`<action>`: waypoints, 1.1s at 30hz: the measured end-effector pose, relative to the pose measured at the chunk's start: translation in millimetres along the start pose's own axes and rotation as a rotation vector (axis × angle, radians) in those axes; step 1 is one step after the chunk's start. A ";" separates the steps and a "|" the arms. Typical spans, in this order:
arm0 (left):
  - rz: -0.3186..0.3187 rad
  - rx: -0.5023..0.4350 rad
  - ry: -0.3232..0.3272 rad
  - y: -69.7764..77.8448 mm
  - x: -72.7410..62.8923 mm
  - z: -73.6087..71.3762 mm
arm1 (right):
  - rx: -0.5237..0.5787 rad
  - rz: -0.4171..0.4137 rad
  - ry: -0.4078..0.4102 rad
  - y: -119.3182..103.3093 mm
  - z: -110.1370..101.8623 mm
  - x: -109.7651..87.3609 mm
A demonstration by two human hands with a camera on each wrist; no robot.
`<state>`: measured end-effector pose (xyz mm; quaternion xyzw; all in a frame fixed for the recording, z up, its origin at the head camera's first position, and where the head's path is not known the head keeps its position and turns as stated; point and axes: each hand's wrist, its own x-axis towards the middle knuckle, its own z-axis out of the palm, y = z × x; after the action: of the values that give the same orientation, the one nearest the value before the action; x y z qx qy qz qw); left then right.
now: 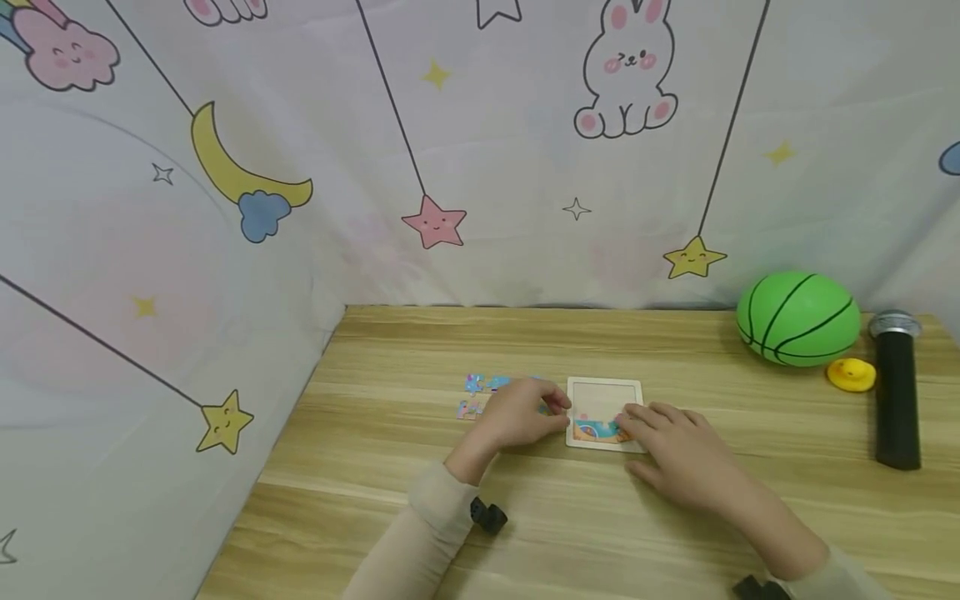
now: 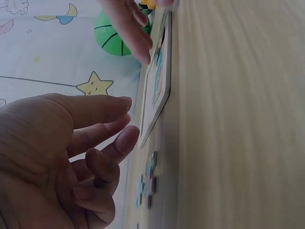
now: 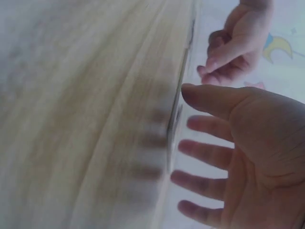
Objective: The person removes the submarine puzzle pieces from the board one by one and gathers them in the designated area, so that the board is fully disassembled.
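A square wooden puzzle tray (image 1: 604, 382) lies flat on the table, with blue and orange pieces (image 1: 592, 430) fitted along its near side. Its upper part shows bare wood. At the tray's left edge is my left hand (image 1: 522, 414), its fingers loosely bent and nothing between thumb and fingertips in the left wrist view. Loose puzzle pieces (image 1: 474, 384) lie beyond and left of that hand, some hidden by it. Over the tray's right edge my right hand (image 1: 678, 454) spreads straight fingers (image 3: 202, 183), which cover part of the puzzle.
At the back right of the wooden table (image 1: 390, 358) sits a green ball (image 1: 798, 319) with black lines. Beside it are a yellow rubber duck (image 1: 851, 375) and a black microphone (image 1: 896, 400). A printed cloth (image 1: 510, 275) hangs behind and to the left.
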<state>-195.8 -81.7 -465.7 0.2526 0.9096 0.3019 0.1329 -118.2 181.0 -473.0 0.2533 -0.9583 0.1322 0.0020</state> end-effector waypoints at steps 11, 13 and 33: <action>-0.022 0.021 -0.087 13.1 9.1 15.5 | -0.006 -0.026 0.031 3.3 1.8 0.7; -0.026 0.041 -0.086 14.3 9.4 16.0 | -0.012 -0.027 0.031 3.4 1.6 -0.2; -0.073 0.080 -0.055 14.4 8.1 18.0 | -0.056 -0.062 0.041 -0.1 3.6 -12.0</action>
<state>-190.0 -58.7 -471.6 0.2326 0.9256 0.2532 0.1585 -107.4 185.8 -477.2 0.2800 -0.9531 0.1102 0.0327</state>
